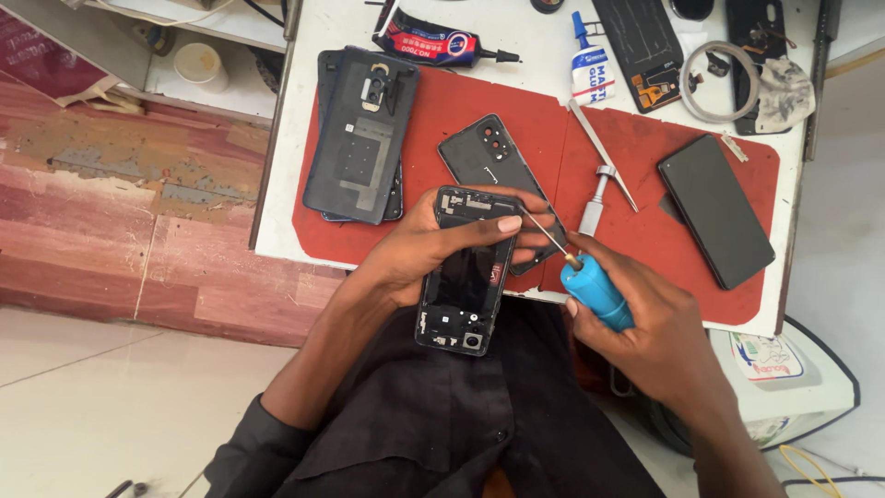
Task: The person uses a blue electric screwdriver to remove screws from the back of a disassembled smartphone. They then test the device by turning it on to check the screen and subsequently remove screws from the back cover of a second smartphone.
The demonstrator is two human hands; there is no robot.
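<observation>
My left hand (433, 249) grips an opened black phone body (461, 286), back cover off, held over my lap at the table's near edge. My right hand (645, 332) holds a blue-handled screwdriver (595, 290). Its thin shaft points up-left, and the tip reaches the phone's upper right edge beside my left thumb. Just behind the phone, a black back cover with camera holes (489, 161) lies on the red mat (636, 148).
On the white table (277, 221) lie stacked phone back covers (359, 138), a black glue tube (433, 41), a small white glue bottle (590, 69), tweezers (599, 148), a silver screwdriver (595, 198), a dark phone (714, 212), more phone parts and tape (724, 78).
</observation>
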